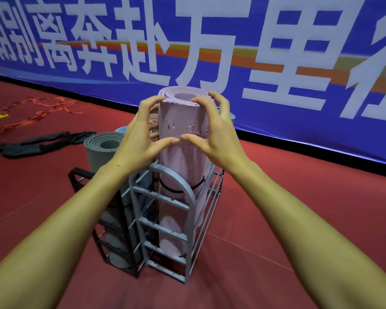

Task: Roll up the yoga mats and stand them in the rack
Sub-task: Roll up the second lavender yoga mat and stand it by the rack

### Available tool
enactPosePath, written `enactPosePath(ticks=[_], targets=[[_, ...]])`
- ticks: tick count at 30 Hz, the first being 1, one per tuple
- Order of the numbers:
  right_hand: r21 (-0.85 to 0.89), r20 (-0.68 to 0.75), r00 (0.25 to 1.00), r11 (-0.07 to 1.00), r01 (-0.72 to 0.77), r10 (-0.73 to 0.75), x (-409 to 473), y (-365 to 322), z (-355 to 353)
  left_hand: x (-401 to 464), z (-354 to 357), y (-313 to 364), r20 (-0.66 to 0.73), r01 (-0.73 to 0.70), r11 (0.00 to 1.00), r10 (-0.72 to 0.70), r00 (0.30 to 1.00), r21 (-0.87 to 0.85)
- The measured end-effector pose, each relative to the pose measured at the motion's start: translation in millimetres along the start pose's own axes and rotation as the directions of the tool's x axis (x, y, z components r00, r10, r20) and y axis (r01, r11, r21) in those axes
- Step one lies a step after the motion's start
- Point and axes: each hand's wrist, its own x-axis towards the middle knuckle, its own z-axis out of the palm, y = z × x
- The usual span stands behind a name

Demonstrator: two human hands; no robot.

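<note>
Grey mat [103, 150] and others already upright in rack [165, 221], left side. Left hand [140, 134] and right hand [212, 134] both curled round pink mat [183, 166], standing in rack's right-front slot. Seemingly near done.

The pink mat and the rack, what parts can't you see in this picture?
- Head view: the pink mat has its bottom end behind the grey rack bars.
- Its sides are covered by the left hand and right hand.
- The mats behind it are mostly hidden by the hands and the pink roll.
- The banner text is cut off by the frame edges.
</note>
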Motion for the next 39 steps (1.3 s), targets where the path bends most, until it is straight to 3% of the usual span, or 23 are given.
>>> enactPosePath(ticks=[4, 7, 10, 12, 14, 16, 19, 21, 25, 28, 34, 39], targets=[[0.000, -0.050, 0.999, 1.000, -0.012, 0.012, -5, 6, 0, 1, 10, 7, -0.016, 0.026, 0.998, -0.027, 1.000, -0.053], [0.003, -0.045, 0.999, 1.000, 0.004, -0.004, -6, 8, -1, -22, 9, 6, -0.096, 0.018, 0.999, -0.015, 0.995, 0.030], [-0.024, -0.023, 1.000, 1.000, 0.003, -0.003, 1, 6, 1, -102, 36, -6, -0.421, 0.136, 0.990, -0.137, 0.897, -0.032], [-0.033, -0.022, 1.000, 0.999, 0.016, -0.017, 3, 6, 4, -172, 70, -24, -0.446, 0.299, 0.938, -0.345, 0.826, -0.173], [-0.034, -0.029, 0.999, 0.999, 0.017, -0.018, 2, 7, 7, -227, 107, -54, -0.351, 0.527, 0.781, -0.623, 0.700, -0.334], [-0.025, -0.041, 0.999, 1.000, 0.015, -0.016, 2, 9, 8, -260, 134, -85, -0.262, 0.686, 0.556, -0.830, 0.493, -0.471], [-0.020, -0.051, 0.999, 1.000, 0.009, -0.010, 1, 12, 7, -277, 157, -112, -0.066, 0.683, 0.205, -0.972, 0.224, -0.701], [-0.011, -0.054, 0.999, 1.000, 0.003, -0.004, 0, 11, 8, -276, 167, -117, 0.078, 0.630, 0.030, -0.987, 0.142, -0.776], [-0.026, -0.052, 0.999, 1.000, 0.008, -0.009, -1, 3, 15, -249, 174, -118, 0.257, 0.454, -0.179, -0.959, 0.117, -0.873], [-0.051, -0.056, 0.998, 0.999, 0.003, -0.006, -2, 0, 20, -228, 178, -125, 0.312, 0.388, -0.249, -0.944, 0.106, -0.887], [-0.059, -0.051, 0.999, 0.998, -0.012, 0.009, -12, -4, 22, -226, 173, -146, 0.431, 0.438, -0.356, -0.899, 0.081, -0.826], [-0.072, -0.038, 0.999, 0.997, -0.027, 0.024, -16, -10, 20, -240, 159, -149, 0.476, 0.492, -0.368, -0.872, 0.112, -0.789]])
